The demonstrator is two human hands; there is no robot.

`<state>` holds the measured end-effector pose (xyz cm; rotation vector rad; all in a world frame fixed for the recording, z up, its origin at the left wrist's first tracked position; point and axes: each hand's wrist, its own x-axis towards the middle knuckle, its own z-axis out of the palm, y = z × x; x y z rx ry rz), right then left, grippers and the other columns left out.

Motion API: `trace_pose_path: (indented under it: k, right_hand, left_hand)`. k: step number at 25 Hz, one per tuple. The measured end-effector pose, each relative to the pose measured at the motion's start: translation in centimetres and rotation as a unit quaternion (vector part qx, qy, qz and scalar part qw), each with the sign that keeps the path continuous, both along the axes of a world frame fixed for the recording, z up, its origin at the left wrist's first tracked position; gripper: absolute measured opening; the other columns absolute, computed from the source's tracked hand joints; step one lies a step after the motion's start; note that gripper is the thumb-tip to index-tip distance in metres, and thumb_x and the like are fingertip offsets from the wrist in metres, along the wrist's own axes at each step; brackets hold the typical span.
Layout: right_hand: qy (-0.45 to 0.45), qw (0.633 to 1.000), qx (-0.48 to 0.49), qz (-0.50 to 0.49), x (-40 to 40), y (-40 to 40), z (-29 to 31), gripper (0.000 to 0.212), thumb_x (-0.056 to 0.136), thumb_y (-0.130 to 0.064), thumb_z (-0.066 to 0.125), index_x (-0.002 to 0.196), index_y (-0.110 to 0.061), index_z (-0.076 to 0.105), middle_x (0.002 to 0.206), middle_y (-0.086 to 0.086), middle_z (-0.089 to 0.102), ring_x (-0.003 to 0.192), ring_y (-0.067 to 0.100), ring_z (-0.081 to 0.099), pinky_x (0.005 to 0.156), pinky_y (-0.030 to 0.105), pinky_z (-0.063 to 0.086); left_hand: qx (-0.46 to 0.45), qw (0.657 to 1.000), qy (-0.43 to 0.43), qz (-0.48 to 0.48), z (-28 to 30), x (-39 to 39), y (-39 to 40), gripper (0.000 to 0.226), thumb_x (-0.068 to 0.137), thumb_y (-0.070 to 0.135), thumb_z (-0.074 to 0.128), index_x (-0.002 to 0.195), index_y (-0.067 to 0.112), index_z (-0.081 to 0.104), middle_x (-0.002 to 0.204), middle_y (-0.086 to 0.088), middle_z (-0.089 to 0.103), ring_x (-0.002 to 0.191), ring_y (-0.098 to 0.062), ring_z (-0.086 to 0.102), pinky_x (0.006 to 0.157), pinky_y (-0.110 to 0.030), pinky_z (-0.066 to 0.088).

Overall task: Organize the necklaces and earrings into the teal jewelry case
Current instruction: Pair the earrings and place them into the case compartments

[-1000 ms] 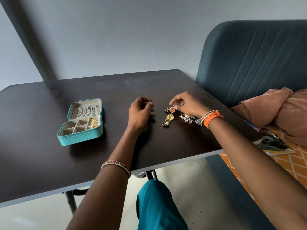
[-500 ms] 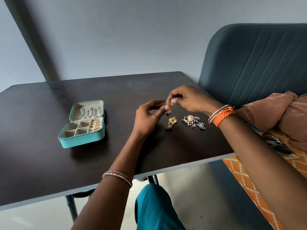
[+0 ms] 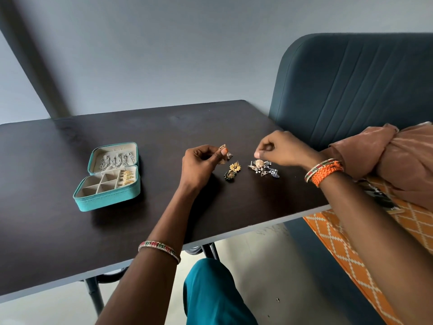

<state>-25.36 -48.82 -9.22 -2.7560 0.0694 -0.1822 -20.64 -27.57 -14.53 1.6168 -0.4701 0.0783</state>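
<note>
The teal jewelry case [image 3: 105,201] lies open on the left of the dark table [image 3: 46,219]. Silver necklaces [image 3: 118,160] hang in its lid and gold earrings [image 3: 127,178] fill its right compartments. My left hand [image 3: 201,166] pinches a small gold earring [image 3: 223,150] just above the table. A gold flower earring [image 3: 234,167] and a dark one [image 3: 230,175] lie right of that hand. My right hand [image 3: 284,148] hovers with curled fingers over a cluster of silver and gold earrings [image 3: 263,168]; whether it pinches anything is hidden.
A dark blue padded chair back [image 3: 363,90] stands right of the table. Brown cloth [image 3: 403,160] and an orange patterned fabric [image 3: 339,242] lie at the right. The table's near edge runs just behind my teal-clad knee [image 3: 210,289].
The gold earring has passed from my right hand to my left. My right hand has moved right, over the earring cluster. The camera has tilted slightly.
</note>
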Motion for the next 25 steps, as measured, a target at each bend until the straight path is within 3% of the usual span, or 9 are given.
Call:
trace_pose_path:
  k: [4,6,9,14,17,19,21,23,25]
  right_hand:
    - [-0.008,0.999,0.045,0.026,-1.4,1.2,-0.1,0.006,0.081,-0.029,0.071,0.084,-0.024,0.071,0.078,-0.007,0.068,0.068,0.003,0.057,0.061,0.019,0.04]
    - [-0.031,0.999,0.001,0.018,-1.3,1.7,-0.1,0.013,0.078,-0.039,0.071,0.082,-0.027,0.071,0.083,-0.01,0.065,0.077,0.005,0.055,0.069,0.024,0.042]
    - [-0.018,0.993,-0.119,0.004,-1.0,2.3,-0.7,0.017,0.076,-0.047,0.069,0.081,-0.031,0.07,0.095,-0.011,0.056,0.099,0.012,0.045,0.086,0.038,0.031]
    - [-0.052,0.996,-0.067,-0.01,-0.6,2.2,-1.3,0.011,0.081,-0.04,0.068,0.076,-0.03,0.069,0.095,-0.01,0.061,0.105,0.016,0.049,0.085,0.037,0.029]
    - [-0.093,0.993,0.076,0.006,-0.9,2.0,-0.6,0.012,0.082,-0.03,0.071,0.078,-0.018,0.07,0.086,-0.007,0.068,0.09,0.013,0.063,0.081,0.032,0.048]
    - [-0.14,0.967,0.21,0.024,-0.7,2.5,-0.2,0.011,0.085,-0.021,0.069,0.082,-0.01,0.068,0.084,0.001,0.072,0.084,0.013,0.068,0.078,0.029,0.054]
    - [-0.182,0.903,0.388,0.036,-0.3,4.0,-0.4,0.006,0.089,-0.013,0.063,0.083,-0.01,0.062,0.083,0.006,0.072,0.08,0.015,0.07,0.08,0.03,0.055]
    - [-0.163,0.807,0.566,0.05,0.6,7.1,-1.1,0.004,0.091,-0.007,0.058,0.088,-0.009,0.059,0.08,0.009,0.07,0.073,0.017,0.069,0.075,0.031,0.056]
    - [-0.124,0.752,0.645,0.051,1.9,10.5,-2.0,0.007,0.093,-0.003,0.054,0.095,-0.007,0.059,0.079,0.011,0.067,0.069,0.015,0.067,0.07,0.03,0.057]
  left_hand:
    - [0.001,1.0,-0.002,0.003,0.1,-0.2,0.0,0.018,0.084,0.03,0.07,0.067,0.024,0.071,0.071,0.005,0.073,0.067,-0.005,0.064,0.062,-0.027,0.048]
    - [0.004,1.0,0.0,0.006,0.1,-0.2,0.0,0.018,0.084,0.03,0.069,0.068,0.022,0.071,0.071,0.004,0.073,0.067,-0.004,0.064,0.062,-0.027,0.048]
    - [0.006,1.0,-0.001,0.005,0.1,-0.2,0.1,0.019,0.085,0.03,0.069,0.069,0.021,0.071,0.071,0.006,0.072,0.067,-0.004,0.064,0.061,-0.025,0.048]
    - [0.006,1.0,0.002,-0.005,0.0,0.0,0.1,0.02,0.091,0.026,0.062,0.072,0.021,0.07,0.073,0.009,0.072,0.069,-0.001,0.062,0.06,-0.021,0.047]
    - [-0.007,1.0,0.002,-0.023,0.0,0.1,0.2,0.02,0.094,0.021,0.057,0.077,0.022,0.068,0.071,0.016,0.07,0.068,0.004,0.06,0.059,-0.018,0.046]
    - [-0.023,0.999,0.011,-0.02,0.0,0.4,0.2,0.018,0.093,0.021,0.059,0.077,0.02,0.068,0.07,0.016,0.07,0.069,0.004,0.061,0.06,-0.017,0.046]
    - [-0.066,0.997,0.036,-0.003,-0.3,0.6,0.4,0.017,0.091,0.021,0.061,0.077,0.019,0.069,0.071,0.013,0.07,0.072,0.0,0.061,0.065,-0.021,0.048]
    - [-0.144,0.986,0.079,0.013,-0.3,1.1,1.1,0.016,0.091,0.018,0.061,0.077,0.016,0.069,0.071,0.009,0.069,0.072,-0.003,0.061,0.068,-0.023,0.048]
    - [-0.204,0.973,0.103,0.04,-0.2,1.7,2.2,0.016,0.092,0.016,0.059,0.078,0.013,0.067,0.07,0.006,0.068,0.071,-0.006,0.06,0.068,-0.023,0.048]
